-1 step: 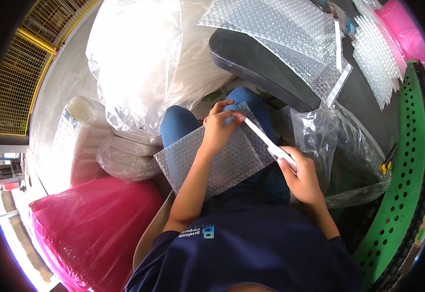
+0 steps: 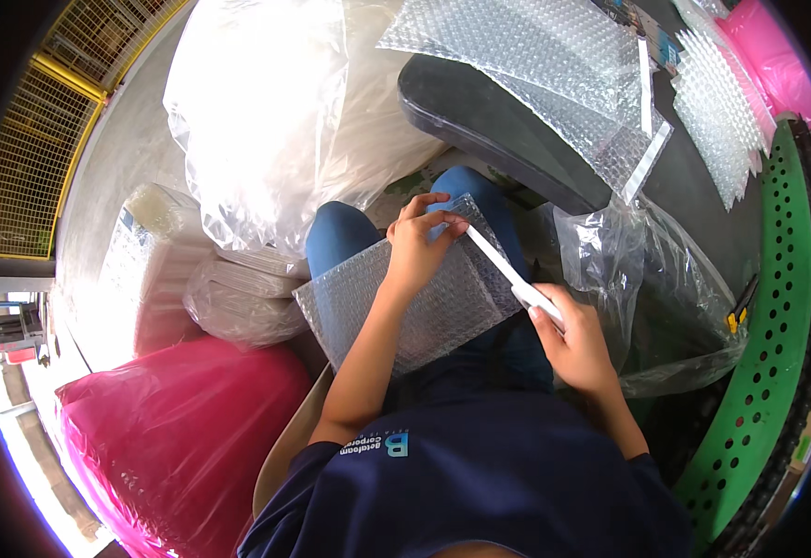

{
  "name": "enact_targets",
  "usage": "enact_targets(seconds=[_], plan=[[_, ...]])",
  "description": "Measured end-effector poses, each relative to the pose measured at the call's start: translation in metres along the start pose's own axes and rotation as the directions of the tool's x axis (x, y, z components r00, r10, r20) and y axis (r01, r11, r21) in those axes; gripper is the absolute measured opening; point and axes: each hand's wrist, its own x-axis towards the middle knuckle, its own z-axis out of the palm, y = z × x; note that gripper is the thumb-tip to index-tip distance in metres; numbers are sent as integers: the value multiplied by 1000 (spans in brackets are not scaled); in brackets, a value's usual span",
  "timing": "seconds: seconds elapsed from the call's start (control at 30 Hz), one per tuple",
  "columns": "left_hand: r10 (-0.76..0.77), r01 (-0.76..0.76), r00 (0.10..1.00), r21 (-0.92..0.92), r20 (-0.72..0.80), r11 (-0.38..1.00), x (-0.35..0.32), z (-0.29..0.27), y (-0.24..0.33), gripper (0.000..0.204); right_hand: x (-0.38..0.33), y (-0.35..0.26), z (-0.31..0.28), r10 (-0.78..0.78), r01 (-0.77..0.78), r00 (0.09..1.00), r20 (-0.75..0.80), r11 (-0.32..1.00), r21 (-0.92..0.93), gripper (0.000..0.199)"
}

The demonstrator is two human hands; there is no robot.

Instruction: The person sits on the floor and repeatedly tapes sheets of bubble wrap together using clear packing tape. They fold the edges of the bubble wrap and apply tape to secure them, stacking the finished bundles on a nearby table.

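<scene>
A clear bubble-wrap bag (image 2: 415,312) lies tilted across my thighs. At its upper corner my left hand (image 2: 416,244) is closed, thumb and finger pinching the far end of a narrow white strip (image 2: 496,253) at the bag's edge. My right hand (image 2: 577,342) wraps round a white, flat, elongated object (image 2: 542,305) at the strip's near end. What kind of object it is I cannot make out, since fingers cover part of it. Whether the strip is fully stuck down does not show.
More bubble-wrap bags (image 2: 535,65) with white strips overlap a dark padded surface (image 2: 489,121) ahead. Beside my right hand lies clear plastic film (image 2: 619,270), near a yellow-and-black cutter (image 2: 738,319). A green perforated panel (image 2: 749,372) curves along the right; a pink wrapped bundle (image 2: 182,428) sits left.
My right hand and the white object have shifted very slightly. My left hand stays in the same place.
</scene>
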Motion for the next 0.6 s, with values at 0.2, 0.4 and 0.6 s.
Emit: enact_targets(seconds=[0.2, 0.4, 0.6], plan=[[146, -140, 987, 100, -60, 985, 14, -2, 6, 14, -21, 20, 15, 1, 27, 990, 142, 980, -196, 36], [154, -161, 986, 120, 69, 980, 44, 1, -4, 28, -28, 15, 11, 17, 3, 996, 87, 974, -226, 52], [64, -94, 978, 144, 197, 985, 47, 8, 5, 57, -32, 20, 4, 107, -47, 973, 203, 959, -281, 49]])
